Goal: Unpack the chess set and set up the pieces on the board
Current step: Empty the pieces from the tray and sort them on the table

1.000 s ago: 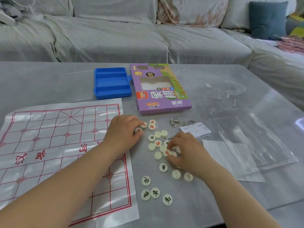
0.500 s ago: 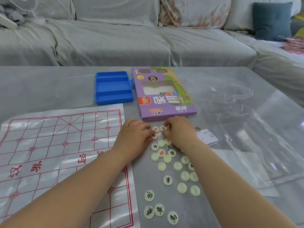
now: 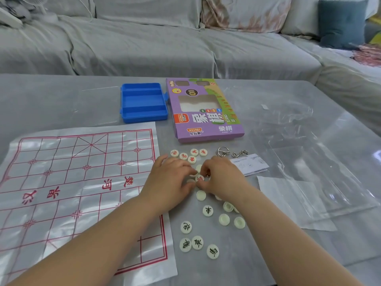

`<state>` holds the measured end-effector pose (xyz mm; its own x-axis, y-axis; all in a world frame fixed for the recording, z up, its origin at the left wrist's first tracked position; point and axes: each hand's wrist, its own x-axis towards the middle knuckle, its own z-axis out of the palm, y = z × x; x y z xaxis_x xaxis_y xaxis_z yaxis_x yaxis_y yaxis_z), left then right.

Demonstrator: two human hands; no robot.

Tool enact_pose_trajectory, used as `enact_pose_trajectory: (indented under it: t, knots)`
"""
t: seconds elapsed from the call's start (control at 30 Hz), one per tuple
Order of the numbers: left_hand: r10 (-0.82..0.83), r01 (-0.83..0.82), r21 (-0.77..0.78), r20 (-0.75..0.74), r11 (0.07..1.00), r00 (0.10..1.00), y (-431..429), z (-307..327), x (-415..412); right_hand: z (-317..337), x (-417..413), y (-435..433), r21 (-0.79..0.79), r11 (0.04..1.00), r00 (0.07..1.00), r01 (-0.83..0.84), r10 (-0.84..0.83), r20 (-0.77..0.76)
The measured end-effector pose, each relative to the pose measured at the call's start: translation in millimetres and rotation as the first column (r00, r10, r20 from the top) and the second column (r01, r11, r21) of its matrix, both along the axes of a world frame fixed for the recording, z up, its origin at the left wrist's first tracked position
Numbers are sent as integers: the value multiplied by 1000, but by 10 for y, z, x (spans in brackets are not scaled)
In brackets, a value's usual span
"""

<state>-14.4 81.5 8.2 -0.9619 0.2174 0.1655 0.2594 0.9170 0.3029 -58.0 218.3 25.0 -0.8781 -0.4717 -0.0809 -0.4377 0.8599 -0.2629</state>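
The chess board (image 3: 82, 182), a glossy sheet with a red grid, lies flat on the left. Round cream chess pieces are scattered to its right. A few red-lettered pieces (image 3: 192, 159) sit face up below the purple box. Black-lettered pieces (image 3: 197, 242) lie nearer me, with several face-down pieces (image 3: 224, 219) beside them. My left hand (image 3: 171, 180) and my right hand (image 3: 222, 178) meet fingertip to fingertip over the pile. The right hand pinches a red-lettered piece (image 3: 199, 178). My left fingers and thumb curl round a pale piece (image 3: 190, 180), mostly hidden.
An open blue case (image 3: 144, 102) and the purple chess box (image 3: 204, 112) lie at the back. Two metal ring puzzles (image 3: 222, 150), a paper slip (image 3: 249, 164) and clear plastic bags (image 3: 309, 162) lie on the right. A grey sofa stands behind the table.
Both hands have drawn back from the purple box toward me. Several red-lettered pieces now lie uncovered in a group where the hands were.
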Motion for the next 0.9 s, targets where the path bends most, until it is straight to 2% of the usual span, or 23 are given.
enact_pose_trajectory:
  t: [0.1,0.2,0.3,0.47,0.53,0.6,0.7,0.77,0.83,0.9]
  knots:
    - [19,-19,55,-2,998,1000,-9,26,81,83,40,37,5,1000,998,-22,22,-60]
    - [22,-23,120,4,993,1000,-26,59,141,225,203,224,-139,990,996,-20,7,-91]
    - [6,-7,134,7,991,1000,-66,45,204,277,538,450,-225,972,997,-74,68,-37]
    - [-65,57,91,77,994,995,-58,-3,343,-28,935,597,-140,978,987,-152,158,32]
    - [-84,85,71,-12,994,996,-40,-5,379,-106,978,620,-150,980,990,-129,136,41]
    - [-101,105,46,-90,993,991,-12,17,395,-129,995,662,-231,968,992,-95,112,64]
    - [-140,138,56,39,989,989,149,122,438,-192,1011,698,-421,907,993,16,36,113]
    - [-131,131,10,71,991,989,225,57,418,-272,1040,689,-531,835,988,145,-94,121]
    - [-104,111,-56,115,992,988,303,64,397,-362,1071,672,-593,788,982,164,-185,25]
    - [-108,117,-65,124,991,986,335,45,383,-418,1085,665,-611,780,980,135,-195,-32]
